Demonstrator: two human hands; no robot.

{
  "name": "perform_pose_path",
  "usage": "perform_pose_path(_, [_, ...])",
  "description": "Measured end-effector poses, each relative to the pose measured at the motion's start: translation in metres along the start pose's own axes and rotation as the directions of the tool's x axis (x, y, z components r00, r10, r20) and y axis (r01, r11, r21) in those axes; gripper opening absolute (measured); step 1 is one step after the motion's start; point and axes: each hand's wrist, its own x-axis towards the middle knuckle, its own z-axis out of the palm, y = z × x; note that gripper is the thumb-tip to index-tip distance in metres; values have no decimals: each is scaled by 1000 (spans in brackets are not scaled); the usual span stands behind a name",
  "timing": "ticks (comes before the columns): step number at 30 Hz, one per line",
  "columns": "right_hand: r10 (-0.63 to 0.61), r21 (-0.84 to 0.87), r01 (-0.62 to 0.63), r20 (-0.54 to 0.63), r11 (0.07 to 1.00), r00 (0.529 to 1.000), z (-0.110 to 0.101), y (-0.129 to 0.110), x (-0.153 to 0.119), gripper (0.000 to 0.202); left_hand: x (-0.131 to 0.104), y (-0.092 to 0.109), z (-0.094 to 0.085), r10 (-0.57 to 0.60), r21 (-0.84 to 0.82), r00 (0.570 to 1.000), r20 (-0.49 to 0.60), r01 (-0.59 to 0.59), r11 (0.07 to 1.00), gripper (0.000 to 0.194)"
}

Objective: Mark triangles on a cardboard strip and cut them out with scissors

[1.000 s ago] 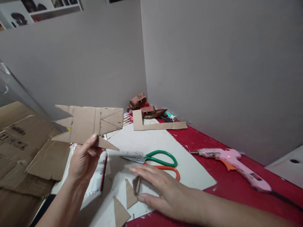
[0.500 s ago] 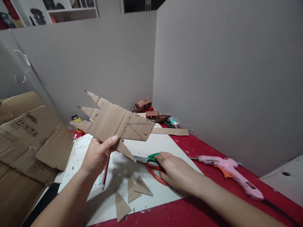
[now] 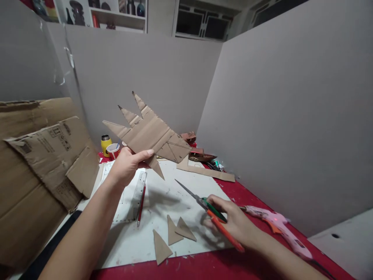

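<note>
My left hand [image 3: 129, 165] pinches a cut piece of cardboard [image 3: 150, 134] along its lower edge and holds it up above the table. The piece has several pointed spikes and some dark drawn lines at its right end. In my right hand [image 3: 230, 217] is a pair of scissors [image 3: 214, 213] with one green and one orange handle. Their blades look closed and point up and left, apart from the cardboard. Below, cardboard triangles [image 3: 161, 247] lie on a white sheet [image 3: 122, 249], two of them overlapping.
A pink glue gun [image 3: 279, 223] with a glowing light lies at the right. A red pencil [image 3: 141, 206] rests beside a ruler [image 3: 138, 194]. Behind are a yellow bottle [image 3: 105, 146], a cup [image 3: 113, 151] and a cardboard strip [image 3: 212, 174]. A large cardboard box [image 3: 32, 167] stands left.
The scissors have moved away from the cardboard's lower spike and turned, and their blades now show fully. The cardboard piece has tilted more steeply. The camera view has shifted left and up.
</note>
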Motion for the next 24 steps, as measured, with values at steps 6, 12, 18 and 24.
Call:
perform_pose_path(6, [-176, 343, 121, 134, 932, 975, -11, -24, -16, 31, -1, -1, 3, -34, -32, 995, 94, 37, 999, 20])
perform_pose_path(12, [-203, 333, 149, 135, 931, 970, -10, -7, 1, 38, -4, -7, 9, -31, -7, 999, 40, 31, 999, 28])
perform_pose_path(18, [-227, 398, 136, 189, 907, 955, -7, -4, 11, 38, -3, -26, 16, -90, 38, 995, 38, 89, 995, 19])
perform_pose_path(24, [-213, 493, 90, 201, 866, 956, -5, 1, 10, 41, -3, -38, 22, -148, 65, 987, 64, 144, 987, 19])
